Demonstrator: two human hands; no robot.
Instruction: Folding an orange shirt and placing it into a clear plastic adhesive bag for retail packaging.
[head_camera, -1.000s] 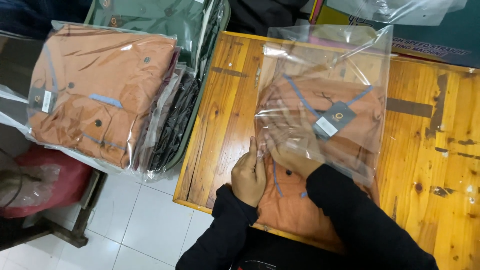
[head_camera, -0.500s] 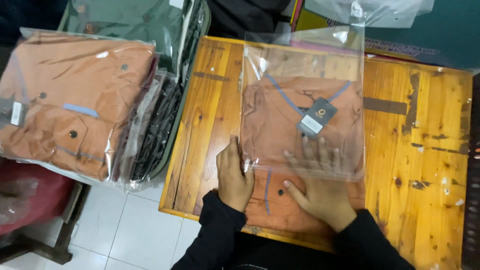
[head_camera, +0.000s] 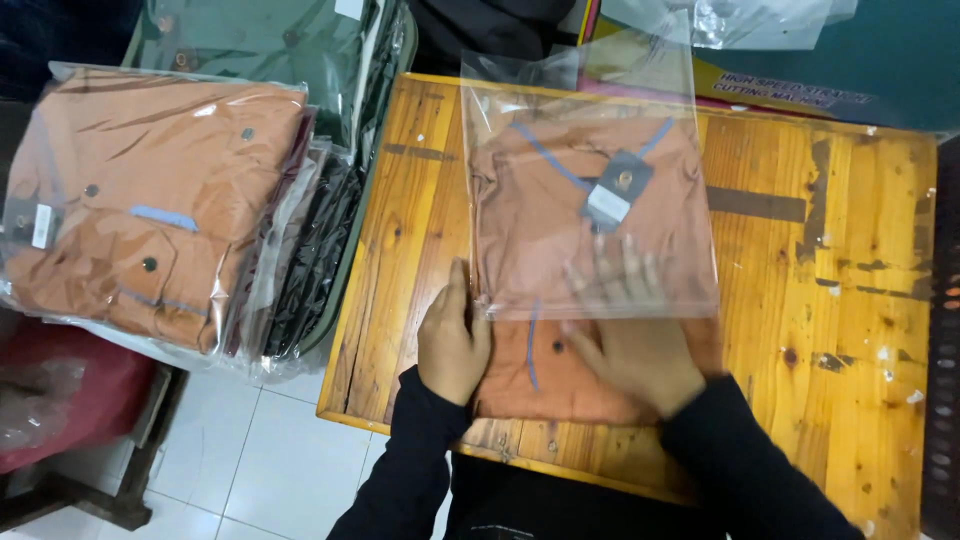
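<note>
Shirt (head_camera: 560, 360) half in bag (head_camera: 590, 140); L hand (head_camera: 452, 342) grips edge, R hand (head_camera: 632, 340) flat, open.

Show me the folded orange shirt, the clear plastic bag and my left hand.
folded orange shirt (head_camera: 560, 365), head view, bare lower part.
clear plastic bag (head_camera: 580, 95), head view, empty top end.
left hand (head_camera: 452, 340), head view, back of hand.

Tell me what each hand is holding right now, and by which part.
The left hand pinches the clear plastic bag at its open lower-left edge. The right hand lies flat on the folded orange shirt, fingers slipped inside the bag's mouth.
</note>
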